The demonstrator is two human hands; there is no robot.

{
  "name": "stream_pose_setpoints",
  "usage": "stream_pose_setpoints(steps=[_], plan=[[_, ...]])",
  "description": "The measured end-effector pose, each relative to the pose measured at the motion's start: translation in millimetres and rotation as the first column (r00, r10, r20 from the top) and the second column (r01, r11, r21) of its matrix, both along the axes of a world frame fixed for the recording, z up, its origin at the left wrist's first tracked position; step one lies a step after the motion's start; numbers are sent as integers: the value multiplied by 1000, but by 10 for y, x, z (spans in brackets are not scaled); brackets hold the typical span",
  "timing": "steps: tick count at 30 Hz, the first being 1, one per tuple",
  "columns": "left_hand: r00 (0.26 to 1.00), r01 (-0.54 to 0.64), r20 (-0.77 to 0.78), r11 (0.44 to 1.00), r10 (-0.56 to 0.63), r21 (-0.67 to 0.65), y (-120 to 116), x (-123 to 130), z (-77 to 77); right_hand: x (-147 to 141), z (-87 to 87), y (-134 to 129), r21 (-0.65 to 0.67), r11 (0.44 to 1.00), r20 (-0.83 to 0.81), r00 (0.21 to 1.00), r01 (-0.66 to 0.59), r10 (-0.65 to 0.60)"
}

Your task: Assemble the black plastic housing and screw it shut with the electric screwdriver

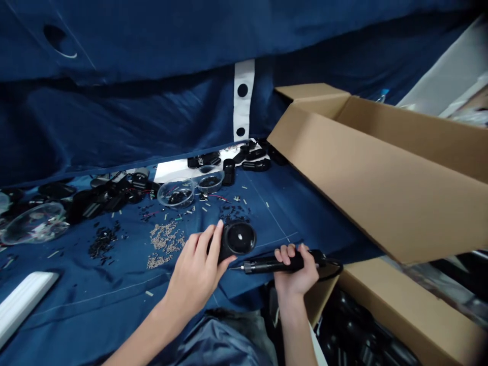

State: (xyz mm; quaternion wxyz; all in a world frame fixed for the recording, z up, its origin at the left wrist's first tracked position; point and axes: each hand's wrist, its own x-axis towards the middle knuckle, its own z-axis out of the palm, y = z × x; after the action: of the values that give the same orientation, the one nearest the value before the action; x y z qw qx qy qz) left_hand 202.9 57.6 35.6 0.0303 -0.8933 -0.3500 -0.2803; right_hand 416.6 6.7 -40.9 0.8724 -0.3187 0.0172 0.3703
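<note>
Navy cloth [87, 310] covers the worktop and rises in folds behind it. The round black housing [238, 239] is held tilted just above the cloth, gripped at its near edge by the left hand [194, 272], whose curled fingers hide part of its rim and all of its underside. The right hand [295, 272] is closed around the black body of an electric screwdriver [274, 263], its bit pointing left, just beside the housing's lower edge. Left of the housing lies a scatter of small beige parts [163, 241], too small to identify. Two clear plastic cups [186, 188] stand beyond it. Right of it looms an open cardboard box [366, 178]; a second carton [396, 300] at lower right holds dark items, hard to make out and cut off by the frame.
</note>
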Motion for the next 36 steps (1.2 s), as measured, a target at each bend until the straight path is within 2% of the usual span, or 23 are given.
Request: stream_pose_setpoints(steps=[2, 6, 10, 13, 16, 19, 21, 24, 26, 28, 30, 32, 34, 36], plan=[[999, 34, -20, 999, -34, 10, 52, 89, 27, 3, -2, 11, 6, 1000, -12, 1000, -5, 5], [992, 121, -19, 991, -123, -58, 256, 322, 115, 8, -12, 31, 4, 1000, -25, 1000, -9, 9], [963, 247, -88, 967, -253, -68, 626, 664, 246, 7, -24, 70, -6, 1000, -20, 1000, -6, 5], [910, 401, -99, 915, -403, -37, 964, 1016, 389, -1, -21, 104, -4, 1000, -6, 1000, 1, -1], [833, 549, -97, 836, -545, 16, 1270, 1486, 595, -10, -16, 130, 3, 1000, 0, 1000, 18, -18], [782, 621, -80, 784, -619, 4, 1443, 2097, 888, -14, -24, 144, 15, 999, 1, 999, 36, -36], [802, 597, 72, 796, -593, -99, 1463, 2554, 1103, -15, -33, 146, 20, 999, 7, 999, 42, -42], [834, 549, 180, 820, -522, -163, 1405, 3205, 1363, -17, -42, 143, 21, 999, 24, 999, 44, -44], [853, 516, 231, 824, -469, -234, 1343, 3536, 1446, -19, -39, 142, 17, 999, 37, 998, 48, -48], [845, 531, 251, 797, -473, -288, 1269, 3727, 1439, -21, -30, 138, 9, 998, 51, 997, 56, -57], [822, 569, 260, 761, -507, -313, 1181, 3733, 1337, -22, -19, 125, -3, 998, 66, 995, 71, -70], [801, 598, 257, 731, -541, -329, 1079, 3524, 1153, -23, -13, 98, -26, 996, 79, 994, 84, -81], [794, 607, 237, 708, -560, -360, 959, 3091, 919, -24, -19, 65, -65, 994, 92, 992, 88, -82], [784, 614, 210, 680, -584, -401, 817, 2469, 690, -24, -38, 49, -128, 989, 108, 992, 77, -64]])
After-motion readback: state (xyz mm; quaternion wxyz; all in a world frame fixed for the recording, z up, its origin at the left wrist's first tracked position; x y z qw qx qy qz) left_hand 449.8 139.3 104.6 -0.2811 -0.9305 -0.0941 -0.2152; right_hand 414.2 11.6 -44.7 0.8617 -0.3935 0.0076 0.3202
